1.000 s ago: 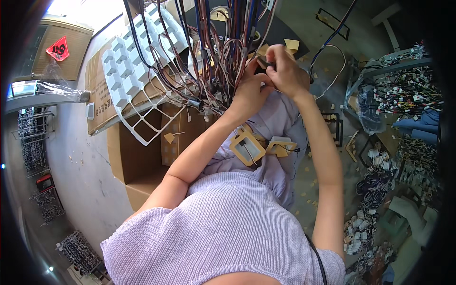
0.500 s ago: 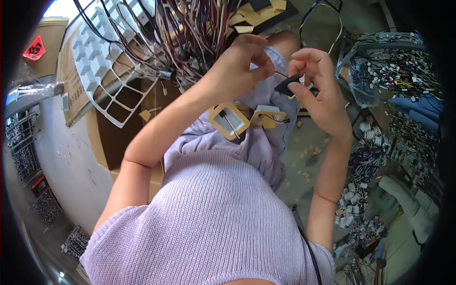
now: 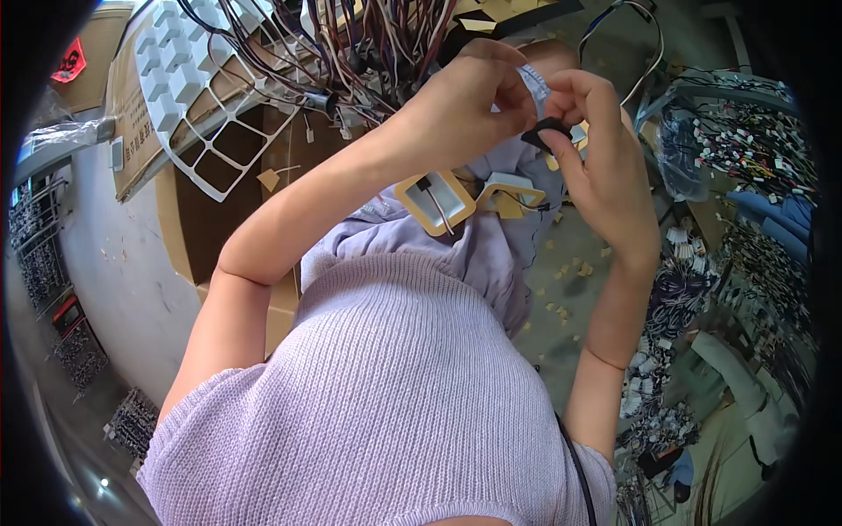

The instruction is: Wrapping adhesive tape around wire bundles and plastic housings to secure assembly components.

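Note:
My left hand (image 3: 465, 101) pinches a small pale strip of label (image 3: 533, 86) between thumb and fingers. My right hand (image 3: 596, 145) holds a small black connector (image 3: 545, 133) right beside it, fingertips of both hands almost touching. A black cable loop (image 3: 636, 35) runs up from the connector. Below the hands, on my lap, lie two tan backing pieces with white pads (image 3: 436, 202) and a thin wire. A thick bundle of coloured wires (image 3: 368, 39) hangs just above my left hand.
An open cardboard box (image 3: 197, 219) with a white plastic grid tray (image 3: 189, 83) stands at left. Piles of wire harnesses (image 3: 745, 145) fill bins at right. Small tan scraps (image 3: 566, 272) litter the grey floor. More wire bundles (image 3: 132, 421) lie at lower left.
Both hands came down and toward me from the hanging wire bundle. The view tilted lower, and the label strip and black connector are now held between the hands.

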Demonstrator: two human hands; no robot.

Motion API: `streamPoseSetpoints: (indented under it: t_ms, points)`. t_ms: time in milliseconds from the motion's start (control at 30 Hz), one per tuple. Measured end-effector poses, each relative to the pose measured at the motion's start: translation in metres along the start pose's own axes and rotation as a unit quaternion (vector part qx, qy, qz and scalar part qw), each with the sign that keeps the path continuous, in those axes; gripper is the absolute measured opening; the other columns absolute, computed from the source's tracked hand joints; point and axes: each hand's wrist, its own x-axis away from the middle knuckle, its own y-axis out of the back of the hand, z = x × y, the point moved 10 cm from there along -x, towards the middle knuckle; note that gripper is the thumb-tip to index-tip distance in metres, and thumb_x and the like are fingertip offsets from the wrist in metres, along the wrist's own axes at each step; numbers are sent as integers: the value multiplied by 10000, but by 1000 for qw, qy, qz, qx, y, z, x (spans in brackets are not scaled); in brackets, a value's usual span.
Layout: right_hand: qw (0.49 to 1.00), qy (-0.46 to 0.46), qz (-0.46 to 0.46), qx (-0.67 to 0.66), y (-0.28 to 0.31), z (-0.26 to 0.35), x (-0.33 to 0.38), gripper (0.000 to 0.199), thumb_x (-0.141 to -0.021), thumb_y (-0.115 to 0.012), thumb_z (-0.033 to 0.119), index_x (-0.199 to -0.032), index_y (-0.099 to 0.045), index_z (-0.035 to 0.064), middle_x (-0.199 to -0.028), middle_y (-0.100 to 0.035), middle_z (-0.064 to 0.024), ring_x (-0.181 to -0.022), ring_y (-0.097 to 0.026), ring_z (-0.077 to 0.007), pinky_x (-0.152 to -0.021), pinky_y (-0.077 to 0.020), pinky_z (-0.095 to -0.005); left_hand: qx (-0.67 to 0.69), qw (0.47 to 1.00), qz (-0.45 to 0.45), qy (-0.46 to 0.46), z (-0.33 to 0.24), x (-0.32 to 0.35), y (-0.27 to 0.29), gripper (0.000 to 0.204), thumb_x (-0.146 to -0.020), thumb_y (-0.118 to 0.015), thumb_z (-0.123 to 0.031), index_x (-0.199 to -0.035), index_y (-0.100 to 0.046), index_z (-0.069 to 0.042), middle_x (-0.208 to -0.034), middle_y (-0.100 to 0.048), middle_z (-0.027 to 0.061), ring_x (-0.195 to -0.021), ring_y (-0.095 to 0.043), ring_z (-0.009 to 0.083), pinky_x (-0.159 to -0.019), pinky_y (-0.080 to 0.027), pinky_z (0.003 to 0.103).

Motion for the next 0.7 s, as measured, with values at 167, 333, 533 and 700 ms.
streamPoseSetpoints:
  t_ms: [167,333,533,700]
  points:
    - [983,-167,-32,-72,-4,-26,3,501,-766,-727,89,-1173,-434,81,-926,-606,-92,-884,-619,-276,-818,-460,-401,-46,992,-63,-104,-4,1,10,119,-854,-638,-92,-918,-664,6,-1195,-550,118,-941,-611,131,-740,-499,262]
    - [983,-73,-139,93,15,-26,7,546,-786,-762,238,-1169,-422,49,-1108,-552,-133,-996,-597,-274,-851,-471,-382,-10,997,-35,-65,6,2,18,117,-872,-636,-101,-915,-653,6,-1181,-557,111,-915,-581,110,-788,-463,258]
    - [930,-72,-166,-319,-13,-45,22,269,-877,-658,33,-992,-414,42,-908,-463,4,-699,-427,-23,-590,-389,-155,46,996,48,51,22,5,-7,172,-910,-623,-119,-1027,-563,-9,-946,-552,2,-805,-485,47,-690,-408,193]
    - [923,-104,-203,-311,-8,-48,31,181,-837,-697,9,-926,-540,17,-856,-468,30,-673,-425,-17,-560,-367,-160,199,979,-19,-27,8,9,-6,247,-894,-577,-46,-1120,-478,-46,-775,-456,-18,-692,-426,39,-597,-359,202]
